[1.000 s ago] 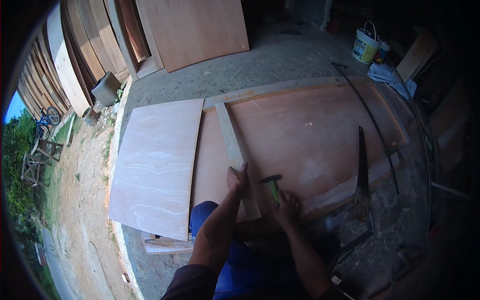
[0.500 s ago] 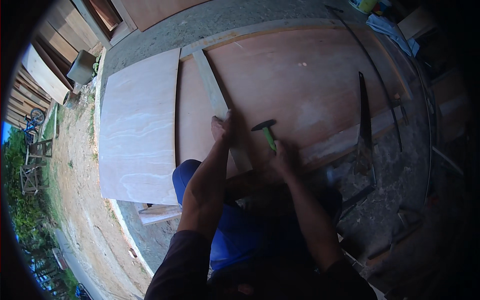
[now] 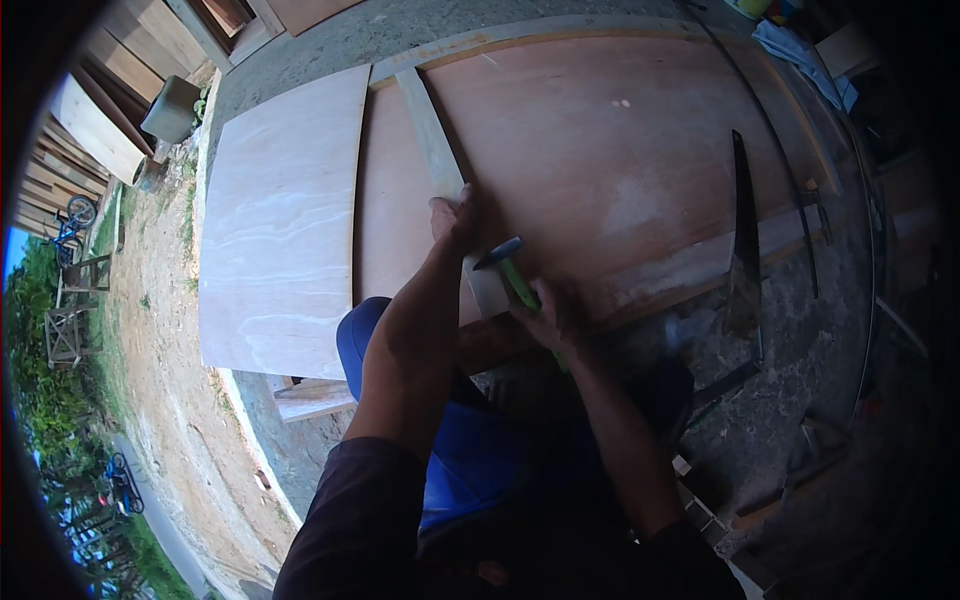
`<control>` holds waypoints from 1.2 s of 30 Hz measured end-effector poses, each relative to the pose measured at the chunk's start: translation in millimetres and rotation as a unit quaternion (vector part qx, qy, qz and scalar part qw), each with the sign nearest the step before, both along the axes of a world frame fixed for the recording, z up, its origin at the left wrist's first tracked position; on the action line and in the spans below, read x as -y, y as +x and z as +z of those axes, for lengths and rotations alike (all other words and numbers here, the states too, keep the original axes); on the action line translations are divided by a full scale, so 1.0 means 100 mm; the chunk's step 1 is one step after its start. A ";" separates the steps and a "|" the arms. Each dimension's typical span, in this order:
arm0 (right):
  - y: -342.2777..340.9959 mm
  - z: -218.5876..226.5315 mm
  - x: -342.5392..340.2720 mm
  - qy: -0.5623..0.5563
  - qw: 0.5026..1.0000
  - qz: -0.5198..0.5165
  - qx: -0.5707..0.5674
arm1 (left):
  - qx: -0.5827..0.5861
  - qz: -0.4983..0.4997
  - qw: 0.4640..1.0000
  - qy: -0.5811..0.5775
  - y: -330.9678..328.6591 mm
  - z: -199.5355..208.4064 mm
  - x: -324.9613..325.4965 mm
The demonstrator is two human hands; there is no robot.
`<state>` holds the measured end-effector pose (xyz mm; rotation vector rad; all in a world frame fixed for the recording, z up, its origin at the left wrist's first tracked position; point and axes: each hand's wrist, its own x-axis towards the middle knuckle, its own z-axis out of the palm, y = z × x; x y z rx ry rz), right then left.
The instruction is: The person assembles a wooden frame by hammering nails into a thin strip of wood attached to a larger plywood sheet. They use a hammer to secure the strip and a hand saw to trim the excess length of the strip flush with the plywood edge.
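Note:
A narrow wooden slat (image 3: 432,135) crosses a framed plywood panel (image 3: 560,120) from its far edge to its near edge. My left hand (image 3: 455,215) grips the slat about midway along it, with fingers and thumb on its sides. In my right hand (image 3: 545,315) is a hammer (image 3: 519,284) with a bright green handle and a dark head. The hammer's head hangs over the slat's right edge, close to its near end; whether it touches the wood I cannot tell. Part of the slat is hidden behind my left hand and forearm.
A paler plywood sheet (image 3: 285,220) lies over the panel's left part. To the right, a handsaw (image 3: 742,230) rests across the panel's near edge, and a long dark strip (image 3: 765,145) curves beyond it. A blue cloth (image 3: 805,62) lies at the far right.
My right hand has brought the hammer left, nearer the slat, and its head has tilted. The left hand keeps its hold on the slat. The whole view has shifted slightly.

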<state>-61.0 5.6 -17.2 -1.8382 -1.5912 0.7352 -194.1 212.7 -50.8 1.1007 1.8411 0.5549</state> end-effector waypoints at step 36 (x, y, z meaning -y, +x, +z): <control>-0.08 -0.34 0.12 0.144 0.986 0.046 0.064 | 0.242 0.001 0.960 0.139 -0.24 -0.11 0.67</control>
